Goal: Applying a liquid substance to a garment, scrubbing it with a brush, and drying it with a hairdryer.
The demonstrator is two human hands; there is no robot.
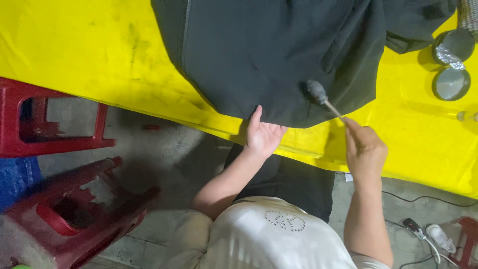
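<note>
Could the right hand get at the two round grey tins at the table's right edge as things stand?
Probably yes, but not freely: the right hand is gripping a thin-handled brush on the black garment. Only bare yellow table cover lies between it and the round grey tins.

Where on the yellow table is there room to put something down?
The widest bare yellow cloth lies left of the dark garment. A smaller patch sits below the round tins, right of the right hand. It is crowded around the brush and left hand.
</note>
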